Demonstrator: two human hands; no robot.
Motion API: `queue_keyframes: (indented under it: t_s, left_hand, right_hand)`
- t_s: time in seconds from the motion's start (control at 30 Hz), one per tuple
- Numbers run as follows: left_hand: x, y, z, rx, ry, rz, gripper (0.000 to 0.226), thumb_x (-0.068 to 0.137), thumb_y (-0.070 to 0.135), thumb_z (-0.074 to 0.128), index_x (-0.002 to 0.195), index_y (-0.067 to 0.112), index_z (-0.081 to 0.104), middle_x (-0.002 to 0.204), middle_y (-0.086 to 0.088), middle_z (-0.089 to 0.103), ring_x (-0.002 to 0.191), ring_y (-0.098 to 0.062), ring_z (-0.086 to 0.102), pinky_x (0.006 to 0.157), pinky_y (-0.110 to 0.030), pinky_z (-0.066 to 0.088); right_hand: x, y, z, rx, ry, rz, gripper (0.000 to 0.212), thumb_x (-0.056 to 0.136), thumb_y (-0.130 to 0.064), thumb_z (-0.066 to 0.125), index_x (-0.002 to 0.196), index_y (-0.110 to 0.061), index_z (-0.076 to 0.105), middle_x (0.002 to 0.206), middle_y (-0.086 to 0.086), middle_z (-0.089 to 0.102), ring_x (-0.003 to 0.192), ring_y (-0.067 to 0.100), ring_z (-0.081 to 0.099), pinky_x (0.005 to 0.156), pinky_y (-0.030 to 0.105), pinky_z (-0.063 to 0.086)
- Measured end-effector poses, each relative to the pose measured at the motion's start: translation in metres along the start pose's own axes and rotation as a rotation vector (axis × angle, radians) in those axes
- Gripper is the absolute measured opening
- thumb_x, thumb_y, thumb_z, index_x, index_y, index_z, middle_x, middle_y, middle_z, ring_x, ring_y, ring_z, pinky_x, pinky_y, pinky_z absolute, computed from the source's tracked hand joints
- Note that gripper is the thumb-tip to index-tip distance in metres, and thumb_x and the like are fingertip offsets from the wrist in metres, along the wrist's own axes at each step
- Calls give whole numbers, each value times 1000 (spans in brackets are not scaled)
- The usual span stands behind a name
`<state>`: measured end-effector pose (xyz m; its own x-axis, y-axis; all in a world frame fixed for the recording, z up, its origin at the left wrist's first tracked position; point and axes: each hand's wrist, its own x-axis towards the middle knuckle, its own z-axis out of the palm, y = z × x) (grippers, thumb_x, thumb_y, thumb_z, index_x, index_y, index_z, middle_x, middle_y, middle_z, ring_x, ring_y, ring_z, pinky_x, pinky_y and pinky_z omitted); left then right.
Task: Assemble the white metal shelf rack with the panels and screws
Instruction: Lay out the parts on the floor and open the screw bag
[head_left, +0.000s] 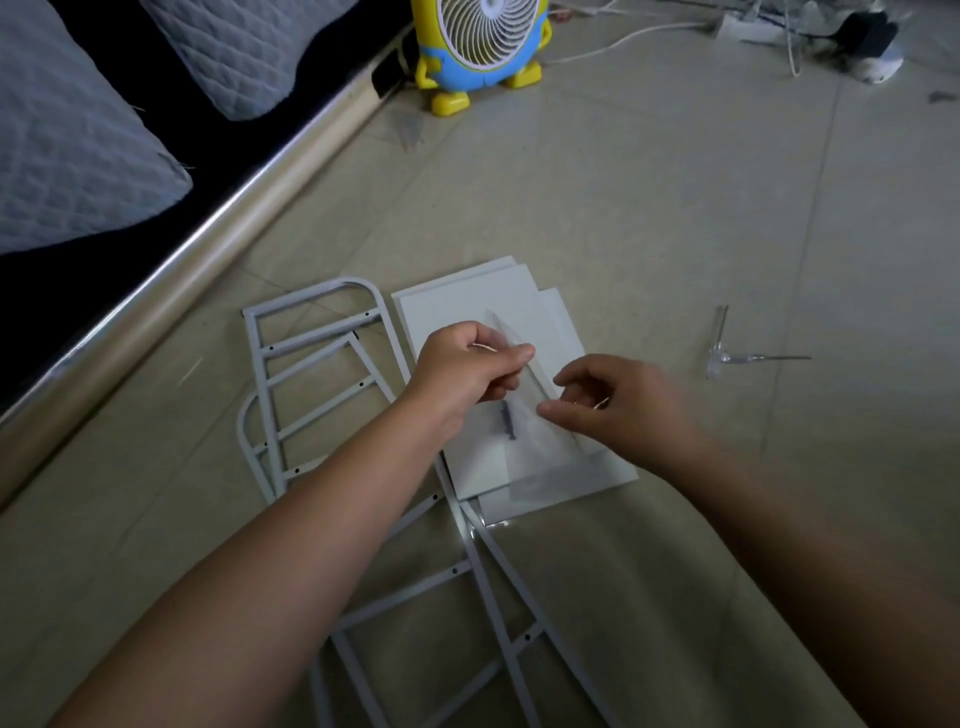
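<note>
Screws (508, 420) sit in a clear plastic bag (535, 447) held over the stacked white panels (457, 306) on the floor (675, 208). Left hand (467, 364) pinches the bag's top; right hand (623, 405) pinches its side edge with thumb and forefinger. White side frames (317, 364) lie overlapped beside the panels; a clear-handled screwdriver (719, 343) lies well apart.

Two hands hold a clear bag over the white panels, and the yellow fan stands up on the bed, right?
No: the yellow fan stands on the floor beside the bed, as the head view shows. The left hand and right hand do hold the clear bag over the white panels.
</note>
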<state>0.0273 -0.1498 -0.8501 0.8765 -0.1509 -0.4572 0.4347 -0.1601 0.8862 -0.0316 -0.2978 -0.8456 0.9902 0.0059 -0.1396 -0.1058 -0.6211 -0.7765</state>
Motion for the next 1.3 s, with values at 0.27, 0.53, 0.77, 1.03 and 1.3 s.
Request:
queue_keyframes:
  t_s: [0.27,0.53,0.77,1.03,1.3]
  left_hand:
    - [-2,-7,-4,39,-86,-66,20,78,9,72,73,10,52,53,-1,53,41,-5,49,47,-20,43]
    - [0,-4,3,-15,-165,-163,17,82,5,66,68,10,58,41,6,55,39,-2,53,46,-16,47]
    - [1,-11,10,83,-179,-158,17,83,1,64,68,7,59,38,5,51,36,-3,48,42,-16,43]
    - [1,0,11,452,-220,-65,27,84,1,61,59,8,54,49,-5,48,44,-12,45,42,-17,41]
    - [-8,-6,3,379,-362,-13,29,95,8,45,69,11,57,54,0,49,49,-9,50,47,-15,42]
  right_hand:
    - [13,5,-3,-106,77,31,14,84,-8,60,75,0,66,61,6,58,48,7,47,50,10,33]
    - [4,7,3,132,-86,97,9,89,-6,54,88,-12,61,55,-7,49,40,-1,48,45,8,36]
    - [10,12,13,-27,121,139,18,90,-9,53,80,3,62,55,-7,43,51,8,41,50,10,34]
    - [14,13,19,-111,169,128,17,90,-7,50,74,-2,54,56,-3,40,64,18,42,49,18,30]
    - [5,11,-7,74,-228,129,9,89,-9,56,91,-14,62,57,-6,47,45,6,41,42,10,34]
